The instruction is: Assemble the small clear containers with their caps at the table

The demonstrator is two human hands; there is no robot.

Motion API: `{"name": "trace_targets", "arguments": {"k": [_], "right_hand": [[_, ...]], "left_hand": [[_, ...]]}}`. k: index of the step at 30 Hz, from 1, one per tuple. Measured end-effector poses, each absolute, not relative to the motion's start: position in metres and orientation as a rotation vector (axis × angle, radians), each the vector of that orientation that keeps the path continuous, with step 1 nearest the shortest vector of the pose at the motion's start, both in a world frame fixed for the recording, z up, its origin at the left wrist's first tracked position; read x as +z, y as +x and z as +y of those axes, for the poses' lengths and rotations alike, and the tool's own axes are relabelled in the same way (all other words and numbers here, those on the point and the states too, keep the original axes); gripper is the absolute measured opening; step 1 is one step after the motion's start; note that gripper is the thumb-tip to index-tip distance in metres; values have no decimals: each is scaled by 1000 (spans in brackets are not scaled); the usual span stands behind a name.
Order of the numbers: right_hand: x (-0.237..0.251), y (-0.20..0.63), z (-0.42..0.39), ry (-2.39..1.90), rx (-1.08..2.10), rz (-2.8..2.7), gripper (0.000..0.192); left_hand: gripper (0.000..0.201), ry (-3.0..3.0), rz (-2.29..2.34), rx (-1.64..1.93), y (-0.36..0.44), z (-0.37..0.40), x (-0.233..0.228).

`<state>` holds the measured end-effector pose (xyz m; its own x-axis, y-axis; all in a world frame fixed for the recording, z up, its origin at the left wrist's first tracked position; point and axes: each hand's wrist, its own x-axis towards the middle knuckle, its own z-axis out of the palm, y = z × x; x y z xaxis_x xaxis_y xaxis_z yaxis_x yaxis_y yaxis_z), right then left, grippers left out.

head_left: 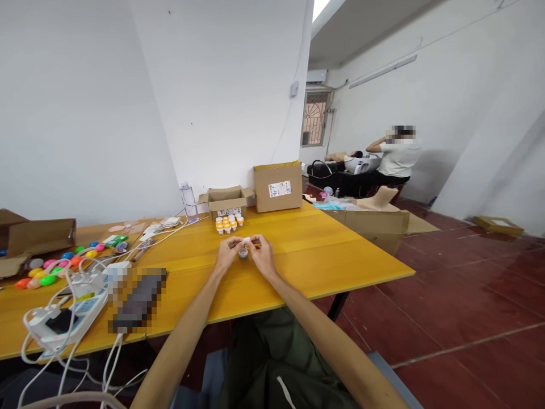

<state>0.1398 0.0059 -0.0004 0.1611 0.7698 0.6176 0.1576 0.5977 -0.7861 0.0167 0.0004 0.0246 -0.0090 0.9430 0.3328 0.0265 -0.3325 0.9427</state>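
Over the middle of the yellow table [323, 250], my left hand [230, 250] and my right hand [261, 253] meet at the fingertips. Between them they pinch a small white piece [247, 241], too small to name. Just below it, a small round container [243, 253] with a grey side stands between the hands; whether a finger touches it I cannot tell. A tight cluster of several small white-and-orange bottles [229, 224] stands a short way beyond my hands.
An open cardboard box [230, 199] and a closed carton [278, 187] stand at the back. Left are a clear bottle [189, 201], colourful plastic eggs [46, 267], a pixelated dark object [140, 301] and a power strip [80, 309] with trailing cables. A person [395, 159] sits far right.
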Motion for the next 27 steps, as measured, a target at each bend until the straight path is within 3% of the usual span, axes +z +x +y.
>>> {"name": "trace_targets", "arguments": {"k": [27], "right_hand": [[1,141,9,-742,689,-1365,18]], "left_hand": [[23,1559,1014,1401,13,5,23]]}}
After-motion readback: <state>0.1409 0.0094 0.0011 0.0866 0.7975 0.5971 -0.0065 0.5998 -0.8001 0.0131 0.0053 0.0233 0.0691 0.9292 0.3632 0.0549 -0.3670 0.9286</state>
